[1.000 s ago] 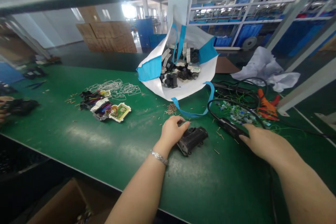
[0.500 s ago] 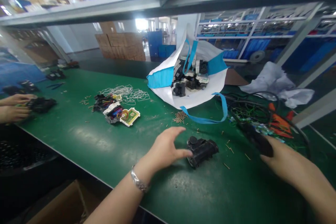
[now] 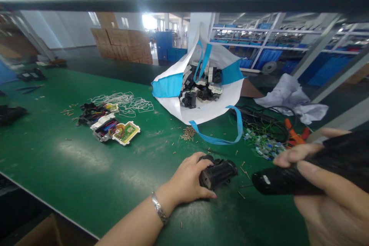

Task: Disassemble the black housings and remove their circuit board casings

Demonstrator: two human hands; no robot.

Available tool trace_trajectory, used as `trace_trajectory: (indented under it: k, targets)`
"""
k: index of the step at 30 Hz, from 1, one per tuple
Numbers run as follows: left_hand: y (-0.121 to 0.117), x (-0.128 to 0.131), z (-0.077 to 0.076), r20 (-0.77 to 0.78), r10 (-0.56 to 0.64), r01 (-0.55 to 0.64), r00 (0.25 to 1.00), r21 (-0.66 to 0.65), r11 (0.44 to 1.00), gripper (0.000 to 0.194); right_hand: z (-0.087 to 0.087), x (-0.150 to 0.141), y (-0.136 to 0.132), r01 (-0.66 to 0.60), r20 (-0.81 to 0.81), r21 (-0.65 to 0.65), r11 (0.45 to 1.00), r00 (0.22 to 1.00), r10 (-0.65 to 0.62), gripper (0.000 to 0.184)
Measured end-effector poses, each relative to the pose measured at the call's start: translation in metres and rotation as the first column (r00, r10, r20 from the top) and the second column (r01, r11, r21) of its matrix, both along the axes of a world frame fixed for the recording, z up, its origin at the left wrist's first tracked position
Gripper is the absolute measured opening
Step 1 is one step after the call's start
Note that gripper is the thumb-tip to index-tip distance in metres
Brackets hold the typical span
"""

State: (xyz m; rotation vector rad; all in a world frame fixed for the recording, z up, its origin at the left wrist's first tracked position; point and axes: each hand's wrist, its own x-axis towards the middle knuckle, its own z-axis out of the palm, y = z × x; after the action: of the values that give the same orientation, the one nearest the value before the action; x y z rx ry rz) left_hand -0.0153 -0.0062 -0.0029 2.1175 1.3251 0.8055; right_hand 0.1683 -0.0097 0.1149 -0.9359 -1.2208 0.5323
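My left hand [image 3: 188,180] grips a black plastic part [image 3: 218,173] that rests on the green table [image 3: 86,169], fingers curled over its left end. My right hand [image 3: 325,192] is raised close to the camera and holds a black electric screwdriver [image 3: 291,180], its tip pointing left toward the black part, a short gap apart. A silver bracelet is on my left wrist.
A white and blue bag [image 3: 201,96] full of black parts stands behind. A pile of small screws [image 3: 188,133] lies before it. Opened casings with circuit boards [image 3: 115,130] lie at left, cables and orange pliers [image 3: 292,135] at right. White crumpled wrap [image 3: 291,96] lies far right.
My left hand has closed on the black part. My right hand has lifted the screwdriver off the table and brought it up close. The other person's hands at far left are out of view.
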Motion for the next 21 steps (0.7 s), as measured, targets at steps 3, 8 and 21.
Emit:
trace_trajectory:
  k: [3, 8, 21]
  targets:
    - [-0.001, 0.000, -0.003, 0.005, -0.009, 0.009, 1.000, -0.001, 1.000, 0.072, -0.010, -0.011, 0.006, -0.043, -0.149, 0.042, 0.998, 0.988, 0.049, 0.040]
    - [0.001, 0.001, 0.000, -0.008, -0.031, 0.031, 0.999, 0.015, 0.999, 0.068, -0.019, -0.012, 0.013, -0.072, -0.146, 0.016, 0.997, 0.987, 0.074, 0.040]
    - [0.002, 0.003, -0.003, -0.017, -0.061, 0.062, 0.998, 0.039, 0.997, 0.058, -0.025, -0.018, 0.015, -0.093, -0.068, 0.020, 0.995, 0.993, 0.094, 0.035]
